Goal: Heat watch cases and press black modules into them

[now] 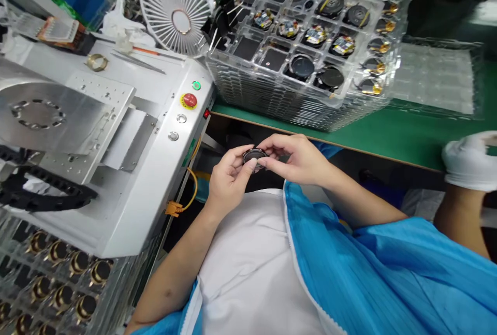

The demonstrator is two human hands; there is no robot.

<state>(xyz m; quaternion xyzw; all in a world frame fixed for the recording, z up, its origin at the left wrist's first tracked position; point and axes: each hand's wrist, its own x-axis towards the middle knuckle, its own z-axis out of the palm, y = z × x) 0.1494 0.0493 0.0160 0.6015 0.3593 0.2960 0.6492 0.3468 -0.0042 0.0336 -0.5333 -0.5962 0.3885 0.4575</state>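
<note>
Close to my chest I hold a round black watch case (pixel 255 156) between both hands. My left hand (pixel 230 175) has its thumb and fingers closed round the case's left side and lower edge. From the other side my right hand (pixel 293 158) pinches the rim with thumb and fingertips. The fingers cover part of the case, so its underside is hidden. Beyond my hands stands a tall stack of clear plastic trays (pixel 287 102). In its top tray lie round black parts (pixel 302 67) and several small circuit assemblies (pixel 315 35).
At left is a white machine (pixel 143 205) with a red emergency button (pixel 189 100), tweezers (pixel 137 61) and a metal ring (pixel 97 62). A white fan (pixel 180 22) stands behind it. Gold-rimmed watch cases (pixel 79 262) fill trays at lower left. A co-worker's gloved hand (pixel 468 161) is at right.
</note>
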